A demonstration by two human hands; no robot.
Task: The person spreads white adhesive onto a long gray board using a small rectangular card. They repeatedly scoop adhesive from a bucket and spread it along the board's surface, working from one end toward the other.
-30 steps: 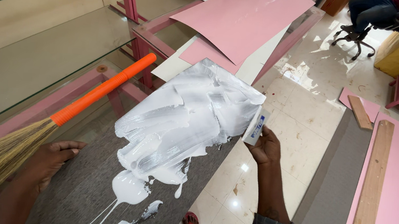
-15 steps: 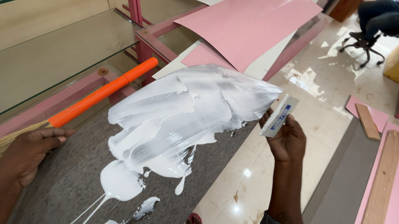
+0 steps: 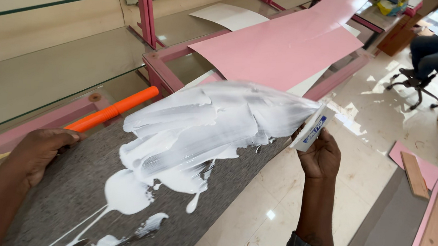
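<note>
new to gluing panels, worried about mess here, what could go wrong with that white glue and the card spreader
The white glue lies thick and reaches the grey board's far edge, so it may spill onto the tiled floor. The right hand holds the card spreader right at the wet edge, so fingers may get smeared. The left hand rests by the orange broom handle, near the glue.

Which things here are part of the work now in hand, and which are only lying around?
In use:
- grey board, held steady by the left hand
- white glue spread over it
- small white card scraper, gripped in the right hand

Lying about:
- orange-handled broom
- large pink laminate sheet
- wooden planks on the floor
- black office chair
</note>
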